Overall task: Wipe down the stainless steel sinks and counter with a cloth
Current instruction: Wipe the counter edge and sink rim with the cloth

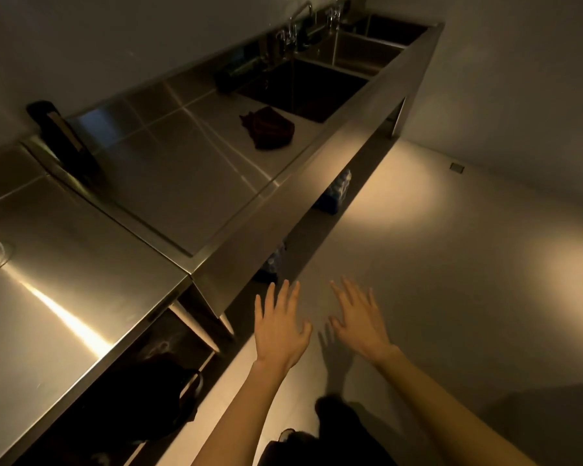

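While both the left hand (280, 327) and right hand (359, 322) hang spread and empty over the floor, the dark cloth (270, 127) lies crumpled on the counter (182, 183) beside the nearest sink (303, 89); wiping looks unstarted.

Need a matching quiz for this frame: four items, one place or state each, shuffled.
1. dark red crumpled cloth
2. left hand
3. blue wrapped bottle pack
4. black flat object

A. beneath the stainless steel counter
B. leaning against the wall
C. lying on the counter beside the nearest sink
D. open, fingers spread

Pairs: 1-C; 2-D; 3-A; 4-B
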